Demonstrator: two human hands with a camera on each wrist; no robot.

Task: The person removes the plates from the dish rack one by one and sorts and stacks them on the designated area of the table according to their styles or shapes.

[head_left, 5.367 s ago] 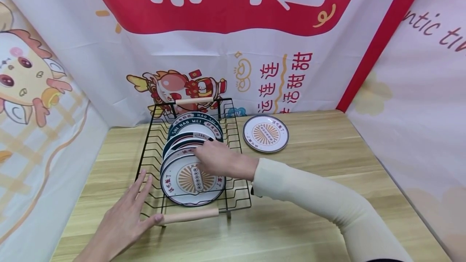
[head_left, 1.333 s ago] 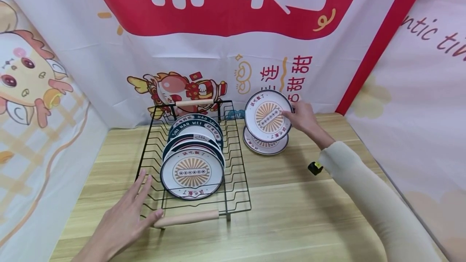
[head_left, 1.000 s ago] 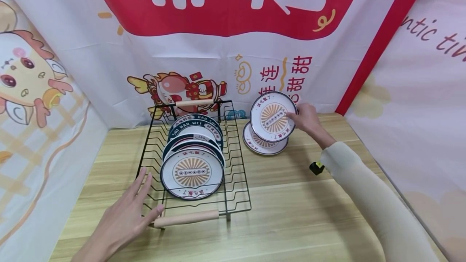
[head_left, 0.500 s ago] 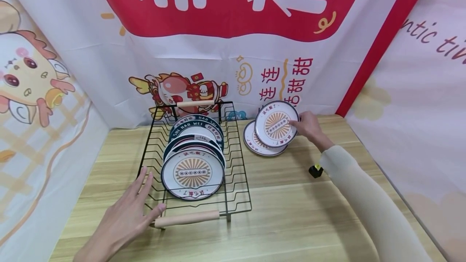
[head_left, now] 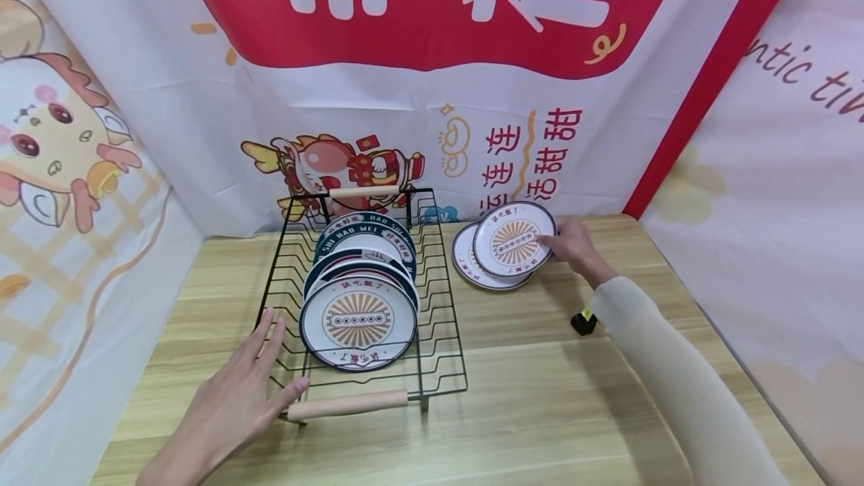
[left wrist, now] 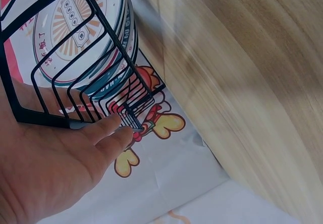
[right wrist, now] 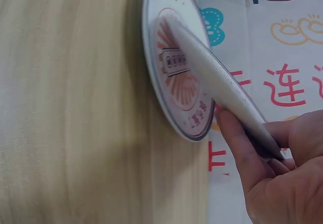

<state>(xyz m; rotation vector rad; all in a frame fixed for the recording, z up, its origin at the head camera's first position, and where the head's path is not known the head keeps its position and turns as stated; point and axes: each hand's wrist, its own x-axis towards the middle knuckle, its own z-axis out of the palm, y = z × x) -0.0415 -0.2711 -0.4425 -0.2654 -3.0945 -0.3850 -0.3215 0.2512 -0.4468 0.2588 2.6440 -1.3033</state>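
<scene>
My right hand (head_left: 572,246) pinches the right rim of a small white plate (head_left: 515,240) with a dark edge and an orange sunburst. That plate is tilted over a matching plate (right wrist: 166,90) lying on the table; in the right wrist view its far edge reaches the lower plate's face while the near rim stays raised. My left hand (head_left: 232,396) lies along the left front corner of a black wire dish rack (head_left: 442,336), fingers extended beside its wires. In the rack, a sunburst plate (head_left: 358,325) leans in front of several dark-rimmed plates (head_left: 367,229).
The rack has wooden handles, one at the front (head_left: 347,405) and one at the back (head_left: 364,191). The wooden table (head_left: 513,418) meets printed cloth (head_left: 378,88) behind and at both sides. A small black device (head_left: 583,322) is at my right wrist.
My right hand has gone from the rack's front to the right with a sunburst plate, then lowered it and tipped it flatter over the plate on the table. My left hand has barely moved.
</scene>
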